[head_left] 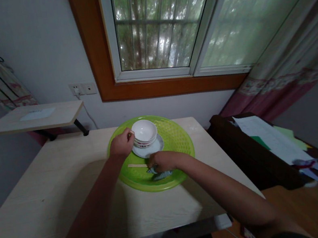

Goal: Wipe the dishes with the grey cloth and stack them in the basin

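Note:
A stack of white bowls (144, 131) stands on a white plate (158, 143) in a round green plastic basket tray (176, 132). My left hand (122, 144) is closed at the left side of the bowls, with a small light-coloured bit at its fingertips that I cannot make out. Low over the front of the tray, my right hand (162, 161) is closed on a grey-green cloth (162, 175), part of which lies on the tray. Pale chopsticks (137, 165) stick out leftward from beside the right fingers; whether the hand grips them too is hidden.
The tray rests on a pale wooden table (48, 171) against the wall. A raised shelf (62, 112) with a paper stands at the left, near a wall socket (82, 89). Dark furniture (228, 143) bearing papers (273, 140) is at the right, below the curtain.

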Tool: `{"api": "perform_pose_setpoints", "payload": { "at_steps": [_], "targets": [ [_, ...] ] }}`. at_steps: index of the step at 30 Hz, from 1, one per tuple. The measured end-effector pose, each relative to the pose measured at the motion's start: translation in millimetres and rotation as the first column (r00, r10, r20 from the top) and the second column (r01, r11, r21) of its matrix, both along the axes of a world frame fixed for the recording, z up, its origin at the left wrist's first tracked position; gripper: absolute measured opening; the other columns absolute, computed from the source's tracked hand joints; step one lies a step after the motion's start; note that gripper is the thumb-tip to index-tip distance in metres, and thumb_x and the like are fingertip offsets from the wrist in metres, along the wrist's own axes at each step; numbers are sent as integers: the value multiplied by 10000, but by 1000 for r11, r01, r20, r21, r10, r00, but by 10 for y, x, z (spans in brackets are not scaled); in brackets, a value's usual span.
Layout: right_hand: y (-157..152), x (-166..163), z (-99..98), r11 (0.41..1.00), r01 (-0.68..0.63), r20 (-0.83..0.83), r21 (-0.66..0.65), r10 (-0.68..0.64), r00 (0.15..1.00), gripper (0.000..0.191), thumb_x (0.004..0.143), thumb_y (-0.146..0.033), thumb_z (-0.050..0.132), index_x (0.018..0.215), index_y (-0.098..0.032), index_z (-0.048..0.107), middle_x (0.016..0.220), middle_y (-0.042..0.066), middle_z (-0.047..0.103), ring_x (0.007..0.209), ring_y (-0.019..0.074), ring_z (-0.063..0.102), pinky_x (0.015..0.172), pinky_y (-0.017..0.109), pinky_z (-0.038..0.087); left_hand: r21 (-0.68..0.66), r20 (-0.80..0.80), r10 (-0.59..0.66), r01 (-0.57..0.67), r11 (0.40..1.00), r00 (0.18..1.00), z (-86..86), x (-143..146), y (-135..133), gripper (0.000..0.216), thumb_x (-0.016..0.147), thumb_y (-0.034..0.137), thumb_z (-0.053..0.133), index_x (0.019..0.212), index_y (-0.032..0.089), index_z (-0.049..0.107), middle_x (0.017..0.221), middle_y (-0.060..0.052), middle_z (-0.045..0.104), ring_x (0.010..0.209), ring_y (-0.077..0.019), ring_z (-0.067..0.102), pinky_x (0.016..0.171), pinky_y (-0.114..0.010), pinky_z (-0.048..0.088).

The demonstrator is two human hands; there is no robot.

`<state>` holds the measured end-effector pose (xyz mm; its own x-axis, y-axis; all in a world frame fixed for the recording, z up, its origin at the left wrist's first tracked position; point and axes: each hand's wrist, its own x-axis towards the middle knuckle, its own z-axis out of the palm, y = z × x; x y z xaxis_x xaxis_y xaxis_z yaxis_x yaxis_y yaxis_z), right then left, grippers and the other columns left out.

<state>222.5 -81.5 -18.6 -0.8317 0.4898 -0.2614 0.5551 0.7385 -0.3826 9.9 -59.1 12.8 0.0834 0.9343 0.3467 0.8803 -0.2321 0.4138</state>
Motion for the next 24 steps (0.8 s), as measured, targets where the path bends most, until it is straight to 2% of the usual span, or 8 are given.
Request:
{"api": "perform_pose_setpoints", "payload": {
  "at_steps": [10,15,19,24],
  "targets": [
    [-12,39,118,999,44,52,-28,-42,998,412,790,-146,599,1166,-212,756,1095,71,768,903,204,715,795,245,486,-29,27,-14,15,999,1000,-5,-5,8,295,967,360,423,1013,231,684,855,-68,736,794,-210,660,706,-285,414],
    [-58,23,220,991,132,224,-38,-120,967,380,779,-150,614,1117,-207,778,1025,81,780,843,212,719,712,241,486,-4,26,-6,7,1000,1000,-9,-9,9,293,966,354,423,1004,229,685,831,-64,729,780,-208,660,685,-281,401],
    [-49,35,216,981,195,291,15,-191,937,334,791,-195,629,1086,-170,784,950,125,779,767,225,711,654,259,485,-5,20,-5,5,1000,1000,-18,-18,13,290,962,363,429,999,234,687,828,-63,730,758,-210,657,669,-286,395],
    [-17,73,174,968,246,317,40,-246,916,320,777,-205,650,1064,-160,785,912,138,773,748,225,707,659,270,497,4,35,-20,20,1000,999,-23,-20,11,297,965,365,422,995,237,689,830,-62,729,758,-210,653,683,-288,399]
  ]
}}
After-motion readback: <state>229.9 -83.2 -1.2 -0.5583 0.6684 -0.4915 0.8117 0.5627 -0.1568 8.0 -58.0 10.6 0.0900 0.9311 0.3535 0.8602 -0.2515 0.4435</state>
